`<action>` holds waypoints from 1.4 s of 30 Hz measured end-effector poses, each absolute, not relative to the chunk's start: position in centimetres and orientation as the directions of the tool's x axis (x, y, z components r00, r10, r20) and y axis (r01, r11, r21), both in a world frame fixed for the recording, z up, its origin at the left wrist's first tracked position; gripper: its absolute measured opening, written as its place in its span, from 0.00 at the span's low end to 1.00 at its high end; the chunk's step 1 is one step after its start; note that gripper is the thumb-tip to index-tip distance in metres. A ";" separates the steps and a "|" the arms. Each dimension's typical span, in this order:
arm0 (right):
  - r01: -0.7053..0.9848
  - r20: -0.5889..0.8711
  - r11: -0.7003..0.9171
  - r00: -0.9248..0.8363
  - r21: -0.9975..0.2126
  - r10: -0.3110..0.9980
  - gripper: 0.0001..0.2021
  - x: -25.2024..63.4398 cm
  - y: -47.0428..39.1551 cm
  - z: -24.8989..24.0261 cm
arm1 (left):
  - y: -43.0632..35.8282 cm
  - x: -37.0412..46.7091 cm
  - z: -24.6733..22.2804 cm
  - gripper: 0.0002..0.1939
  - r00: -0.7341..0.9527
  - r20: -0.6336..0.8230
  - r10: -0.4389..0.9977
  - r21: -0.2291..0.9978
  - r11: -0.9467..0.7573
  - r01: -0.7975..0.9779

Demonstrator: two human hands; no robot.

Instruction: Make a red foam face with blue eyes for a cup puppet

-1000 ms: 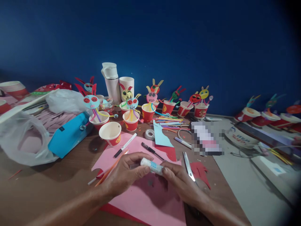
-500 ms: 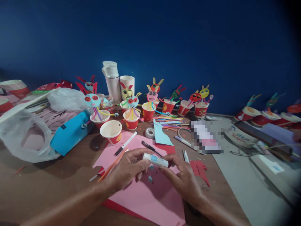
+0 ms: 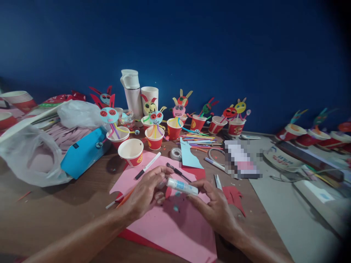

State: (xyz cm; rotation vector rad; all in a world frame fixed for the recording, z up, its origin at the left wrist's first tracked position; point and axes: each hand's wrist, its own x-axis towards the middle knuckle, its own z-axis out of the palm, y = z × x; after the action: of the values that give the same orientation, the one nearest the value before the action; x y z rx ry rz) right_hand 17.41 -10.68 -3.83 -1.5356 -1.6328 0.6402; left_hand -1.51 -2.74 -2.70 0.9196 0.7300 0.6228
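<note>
A white glue stick (image 3: 182, 186) with blue print lies nearly level between my hands, above a pink paper sheet (image 3: 175, 233). My right hand (image 3: 215, 206) pinches its right end between thumb and fingers. My left hand (image 3: 146, 191) is closed on a translucent cap (image 3: 161, 183), which sits just left of the glue stick's other end, apart from it. Small blue and red paper bits lie on the pink sheet beneath. A black pen (image 3: 178, 171) and a white marker with a black cap (image 3: 148, 166) rest beyond my hands.
Several red paper cups with straw-and-paper figures line the back. An empty paper cup (image 3: 131, 152) stands nearer. Scissors (image 3: 218, 181), red paper scrap (image 3: 233, 199) and a tape roll (image 3: 176, 153) lie around. A plastic bag (image 3: 33, 171) and blue card (image 3: 85, 151) are left.
My left hand has moved a little left from the glue stick, taking the cap off its end. My right hand still holds the stick in about the same place.
</note>
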 end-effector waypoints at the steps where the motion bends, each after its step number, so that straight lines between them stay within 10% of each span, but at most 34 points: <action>1: 0.582 0.201 0.137 0.046 -0.802 0.979 0.07 17.4 -10.7 -3.8 | -2.7 -1.5 -2.8 0.11 0.599 -0.270 0.754 0.881 0.444 -0.162; 15: 0.583 0.136 0.001 0.189 -0.812 0.973 0.08 18.0 -10.4 -3.2 | -2.1 -2.1 -1.5 0.19 0.519 -0.161 0.839 0.969 0.234 -0.078; 24: 0.594 0.206 0.120 0.080 -0.796 0.975 0.07 17.9 -10.6 -3.3 | -1.8 -2.4 -1.6 0.15 0.609 0.102 0.787 0.950 -0.259 0.175; 33: 0.673 0.222 0.198 -0.051 -0.713 0.974 0.07 18.8 -10.4 -3.7 | -2.1 -2.5 -2.2 0.13 0.608 -0.050 0.792 0.975 -0.094 0.203; 42: 0.643 0.150 0.168 -0.084 -0.747 0.985 0.08 18.7 -10.6 -3.1 | -1.9 -2.5 -2.1 0.10 0.654 0.144 0.743 0.929 -0.329 0.168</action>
State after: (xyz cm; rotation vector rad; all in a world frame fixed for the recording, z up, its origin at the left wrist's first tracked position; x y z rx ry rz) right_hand 18.70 -10.63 -3.10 -1.5441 -1.8024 0.6772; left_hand -2.46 -1.94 -2.13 1.8455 0.7240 0.7012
